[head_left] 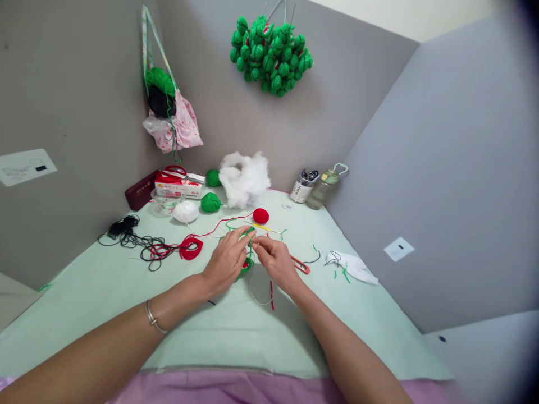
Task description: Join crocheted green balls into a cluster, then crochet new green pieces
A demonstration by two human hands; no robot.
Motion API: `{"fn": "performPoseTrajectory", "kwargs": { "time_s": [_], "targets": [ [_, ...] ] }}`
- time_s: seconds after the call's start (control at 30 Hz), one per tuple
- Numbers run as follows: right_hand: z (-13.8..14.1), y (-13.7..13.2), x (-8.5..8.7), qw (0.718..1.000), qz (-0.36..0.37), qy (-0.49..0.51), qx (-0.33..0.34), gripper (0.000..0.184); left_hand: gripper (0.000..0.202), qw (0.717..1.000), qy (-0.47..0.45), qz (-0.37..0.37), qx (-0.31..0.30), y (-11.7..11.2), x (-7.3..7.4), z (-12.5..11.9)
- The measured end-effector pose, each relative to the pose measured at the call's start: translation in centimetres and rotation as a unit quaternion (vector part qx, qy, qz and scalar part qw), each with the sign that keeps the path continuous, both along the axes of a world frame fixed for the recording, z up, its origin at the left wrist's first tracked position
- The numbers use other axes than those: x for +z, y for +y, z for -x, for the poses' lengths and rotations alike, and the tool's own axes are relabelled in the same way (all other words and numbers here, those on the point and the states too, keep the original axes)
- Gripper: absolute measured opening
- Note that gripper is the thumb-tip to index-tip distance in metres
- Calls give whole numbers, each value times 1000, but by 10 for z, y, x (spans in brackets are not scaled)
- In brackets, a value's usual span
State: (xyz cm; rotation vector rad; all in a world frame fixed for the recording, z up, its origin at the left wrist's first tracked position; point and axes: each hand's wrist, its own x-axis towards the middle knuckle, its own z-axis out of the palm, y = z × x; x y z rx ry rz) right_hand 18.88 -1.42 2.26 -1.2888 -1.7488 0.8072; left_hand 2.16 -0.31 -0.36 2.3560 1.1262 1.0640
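Note:
Over the middle of the table my left hand [226, 258] is closed on a small green and red crocheted piece [246, 265], largely covered by the fingers. Close beside it, my right hand [275, 262] pinches green yarn [251, 244] at the fingertips. A pale strand [251, 287] loops down from between the hands. Just beyond them lies a crochet hook with a yellow handle [261, 227], and behind that a red yarn ball [260, 216]. An orange-handled tool [300, 265] rests right of my right hand, partly hidden by it.
Tangled black yarn [145, 247] and a red yarn coil [191, 247] lie left. Behind are a white yarn ball [186, 211], green yarn [210, 202], stuffing [245, 180], and red scissors [177, 173] on a box. A bottle [322, 189] and pen cup [302, 189] stand back right.

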Motion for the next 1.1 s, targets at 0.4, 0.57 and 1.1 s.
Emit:
{"fn": "performPoseTrajectory", "kwargs": {
  "time_s": [0.4,0.57,1.1],
  "targets": [
    [-6,11,-11,1000,20,-3,-20,27,56,995,95,-15,10,10,-7,4],
    [-6,13,-15,1000,19,-7,-23,26,56,997,81,10,-3,12,-7,5],
    [-6,13,-12,996,62,68,9,27,55,995,-17,88,-39,10,-8,7]
  ]
}}
